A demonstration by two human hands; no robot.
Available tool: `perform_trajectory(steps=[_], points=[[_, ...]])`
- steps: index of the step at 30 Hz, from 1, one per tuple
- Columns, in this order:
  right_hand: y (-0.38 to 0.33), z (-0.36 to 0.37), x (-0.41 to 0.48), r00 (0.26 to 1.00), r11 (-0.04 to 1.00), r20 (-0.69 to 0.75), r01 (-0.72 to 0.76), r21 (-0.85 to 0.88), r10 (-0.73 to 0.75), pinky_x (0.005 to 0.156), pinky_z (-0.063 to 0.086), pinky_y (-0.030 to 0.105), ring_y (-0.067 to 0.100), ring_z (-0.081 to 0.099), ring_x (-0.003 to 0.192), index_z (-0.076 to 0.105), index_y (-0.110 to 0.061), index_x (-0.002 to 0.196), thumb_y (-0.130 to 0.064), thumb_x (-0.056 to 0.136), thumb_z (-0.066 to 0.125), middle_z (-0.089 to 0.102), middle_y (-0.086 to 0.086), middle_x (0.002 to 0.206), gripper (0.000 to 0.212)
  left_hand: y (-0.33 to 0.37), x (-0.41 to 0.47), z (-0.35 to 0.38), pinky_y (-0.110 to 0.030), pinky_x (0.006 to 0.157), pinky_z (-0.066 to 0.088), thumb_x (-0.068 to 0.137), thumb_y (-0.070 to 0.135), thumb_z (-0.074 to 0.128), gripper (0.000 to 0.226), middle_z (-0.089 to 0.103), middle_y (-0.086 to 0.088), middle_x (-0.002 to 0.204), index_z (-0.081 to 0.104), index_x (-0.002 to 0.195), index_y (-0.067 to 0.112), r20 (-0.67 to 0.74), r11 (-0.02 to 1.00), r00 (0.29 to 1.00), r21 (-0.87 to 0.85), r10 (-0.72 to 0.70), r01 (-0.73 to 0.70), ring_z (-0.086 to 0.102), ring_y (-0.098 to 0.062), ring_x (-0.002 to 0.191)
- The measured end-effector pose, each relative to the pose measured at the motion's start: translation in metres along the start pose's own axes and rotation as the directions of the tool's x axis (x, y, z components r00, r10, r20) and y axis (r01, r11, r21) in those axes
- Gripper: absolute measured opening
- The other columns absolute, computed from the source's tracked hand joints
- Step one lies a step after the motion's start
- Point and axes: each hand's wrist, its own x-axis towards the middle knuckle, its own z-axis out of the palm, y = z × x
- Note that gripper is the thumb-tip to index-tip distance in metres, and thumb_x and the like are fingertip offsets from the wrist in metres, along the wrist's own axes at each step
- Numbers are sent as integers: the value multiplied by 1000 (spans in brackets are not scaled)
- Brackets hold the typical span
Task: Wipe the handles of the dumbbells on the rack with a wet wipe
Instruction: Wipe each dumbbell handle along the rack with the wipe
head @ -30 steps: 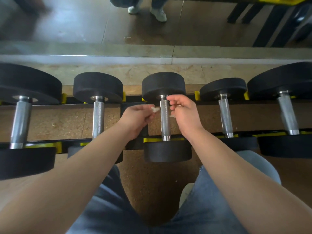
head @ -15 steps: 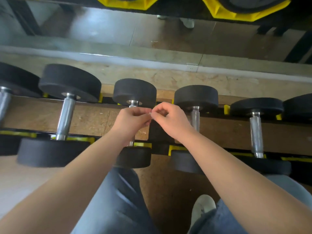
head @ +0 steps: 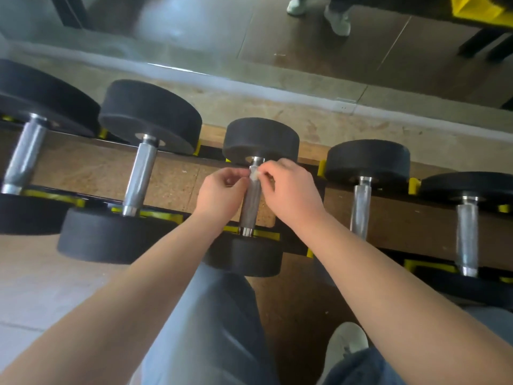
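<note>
A row of black dumbbells with steel handles lies across a low black and yellow rack (head: 155, 213). The middle dumbbell's handle (head: 249, 207) runs between my two hands. A small white wet wipe (head: 254, 175) is held at the top of that handle. My left hand (head: 222, 194) and my right hand (head: 288, 190) both pinch the wipe from either side, fingers curled. Most of the wipe is hidden by my fingertips.
Neighbouring dumbbell handles lie to the left (head: 140, 179) and to the right (head: 360, 208), with more at both edges. A mirror (head: 305, 37) runs along the wall behind the rack. My knees and one shoe (head: 347, 343) are below, on brown flooring.
The camera view has shifted sideways along the rack. My hands stay together pinching the wipe and now sit over the top of the middle dumbbell's handle.
</note>
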Motion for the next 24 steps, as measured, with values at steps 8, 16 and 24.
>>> perform_trajectory(steps=[8, 16, 24], points=[[-2, -13, 6, 993, 999, 113, 41, 35, -44, 69, 58, 38, 18, 67, 80, 79, -15, 102, -24, 100, 59, 69, 3, 93, 21, 6, -6, -1, 1, 61, 39, 99, 22, 60, 15, 63, 19, 93, 66, 109, 30, -4, 955, 989, 261, 146, -140, 58, 8, 82], [9, -4, 20, 998, 996, -3, 66, 60, -66, 64, 60, 37, 19, 69, 68, 77, -14, 97, -19, 98, 61, 73, 0, 77, 17, 2, -12, 5, -14, 76, 45, 95, 24, 64, 21, 68, 16, 101, 70, 114, 26, -38, 911, 971, 357, 234, -206, 64, 0, 89], [13, -13, -1, 956, 965, 235, 119, 233, -174, 68, 57, 32, 13, 66, 73, 73, -14, 96, -16, 94, 66, 71, -1, 86, 7, 5, -14, 5, -12, 78, 48, 90, 18, 62, 26, 70, 19, 93, 74, 107, 32, -72, 924, 979, 351, 190, -153, 68, -4, 91]])
